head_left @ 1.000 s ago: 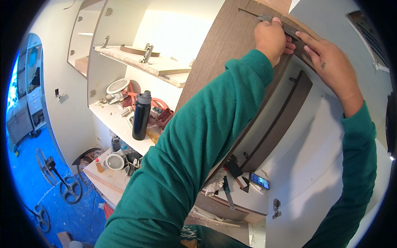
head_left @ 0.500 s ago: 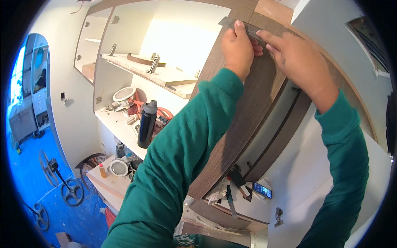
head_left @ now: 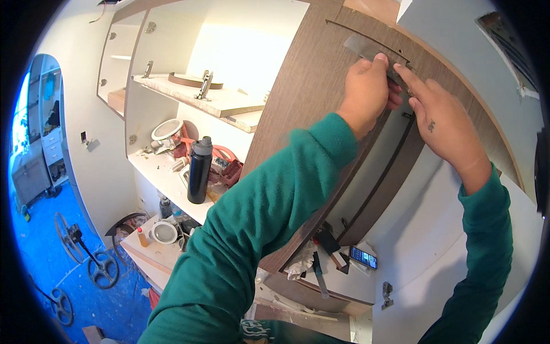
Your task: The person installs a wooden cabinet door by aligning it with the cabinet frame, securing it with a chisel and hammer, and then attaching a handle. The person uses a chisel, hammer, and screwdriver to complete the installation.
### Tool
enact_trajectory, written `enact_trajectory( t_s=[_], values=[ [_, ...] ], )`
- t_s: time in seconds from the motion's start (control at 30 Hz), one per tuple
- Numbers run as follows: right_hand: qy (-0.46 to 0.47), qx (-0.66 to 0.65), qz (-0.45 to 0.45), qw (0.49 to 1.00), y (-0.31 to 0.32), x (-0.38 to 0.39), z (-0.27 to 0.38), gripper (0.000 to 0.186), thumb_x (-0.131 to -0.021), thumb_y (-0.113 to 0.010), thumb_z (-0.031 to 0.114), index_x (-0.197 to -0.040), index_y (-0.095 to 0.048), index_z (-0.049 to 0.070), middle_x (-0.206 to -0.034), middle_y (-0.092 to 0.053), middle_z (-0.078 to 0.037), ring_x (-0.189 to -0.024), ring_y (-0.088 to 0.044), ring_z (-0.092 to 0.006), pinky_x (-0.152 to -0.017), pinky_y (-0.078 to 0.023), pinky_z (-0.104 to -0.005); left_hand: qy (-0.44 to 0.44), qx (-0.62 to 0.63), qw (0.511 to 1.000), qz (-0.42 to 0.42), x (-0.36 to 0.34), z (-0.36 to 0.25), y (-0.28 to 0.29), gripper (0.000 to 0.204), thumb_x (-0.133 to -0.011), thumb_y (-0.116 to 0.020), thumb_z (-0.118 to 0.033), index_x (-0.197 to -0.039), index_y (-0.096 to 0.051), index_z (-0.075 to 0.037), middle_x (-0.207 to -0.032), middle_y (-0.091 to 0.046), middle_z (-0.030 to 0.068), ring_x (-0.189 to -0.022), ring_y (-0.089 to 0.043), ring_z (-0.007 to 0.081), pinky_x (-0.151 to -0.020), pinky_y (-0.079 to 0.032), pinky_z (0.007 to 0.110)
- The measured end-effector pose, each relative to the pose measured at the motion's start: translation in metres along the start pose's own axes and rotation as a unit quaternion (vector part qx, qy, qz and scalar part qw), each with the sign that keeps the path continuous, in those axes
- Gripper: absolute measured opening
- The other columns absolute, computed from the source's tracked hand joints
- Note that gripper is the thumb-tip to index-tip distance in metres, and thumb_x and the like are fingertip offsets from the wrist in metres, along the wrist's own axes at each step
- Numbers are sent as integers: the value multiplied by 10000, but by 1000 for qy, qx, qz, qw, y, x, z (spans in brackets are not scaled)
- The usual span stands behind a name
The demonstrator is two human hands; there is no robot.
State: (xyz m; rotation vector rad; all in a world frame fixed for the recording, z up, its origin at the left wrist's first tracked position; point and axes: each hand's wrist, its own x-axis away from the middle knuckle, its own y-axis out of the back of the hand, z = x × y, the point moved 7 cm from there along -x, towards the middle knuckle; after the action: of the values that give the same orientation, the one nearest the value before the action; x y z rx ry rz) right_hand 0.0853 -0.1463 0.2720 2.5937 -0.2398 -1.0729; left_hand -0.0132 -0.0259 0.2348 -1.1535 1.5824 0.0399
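A thin flat grey blade, like a scraper [head_left: 362,46], lies against a brown wood-grain panel [head_left: 303,92] near its upper end. My left hand [head_left: 369,89] is closed on this blade, thumb on top and fingers curled behind. My right hand [head_left: 441,117] is beside it, index finger stretched toward the blade's right end, with the thumb apart. Whether that fingertip touches the blade or the panel, I cannot tell. Above the blade, a narrow dark slot [head_left: 366,35] runs along the panel.
An open white cabinet with a shelf [head_left: 172,97] stands left, with hinges on it. A black bottle [head_left: 199,172] stands on the lower shelf among clutter. Lower right are a phone [head_left: 364,258] and tools. Blue sheeting [head_left: 126,304] with several wheel-like handles covers the floor.
Both hands have moved right and down across the panel, the blade with the left one. The slot, mostly covered before, now shows. The view has shifted slightly.
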Motion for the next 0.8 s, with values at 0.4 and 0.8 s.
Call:
enact_trajectory(
  t_s=[0.4,0.8],
  values=[
    [-38,69,-17,997,12,-34,-18,371,-1000,-584,278,-1363,-657,251,-985,-694,-184,-948,-663,-392,-823,-535,-485,8,6,1000,17,-27,-6,-22,351,-1084,-429,-313,-1006,-530,14,-766,-644,142,-557,-638,241,-497,-558,374],
    [-22,70,1,997,14,-52,-11,385,-987,-552,284,-1351,-657,220,-1009,-716,-182,-935,-667,-404,-808,-535,-495,3,17,1000,25,-40,-6,-19,402,-1093,-359,-329,-965,-559,-4,-718,-647,114,-544,-632,222,-511,-559,362]
  ],
)
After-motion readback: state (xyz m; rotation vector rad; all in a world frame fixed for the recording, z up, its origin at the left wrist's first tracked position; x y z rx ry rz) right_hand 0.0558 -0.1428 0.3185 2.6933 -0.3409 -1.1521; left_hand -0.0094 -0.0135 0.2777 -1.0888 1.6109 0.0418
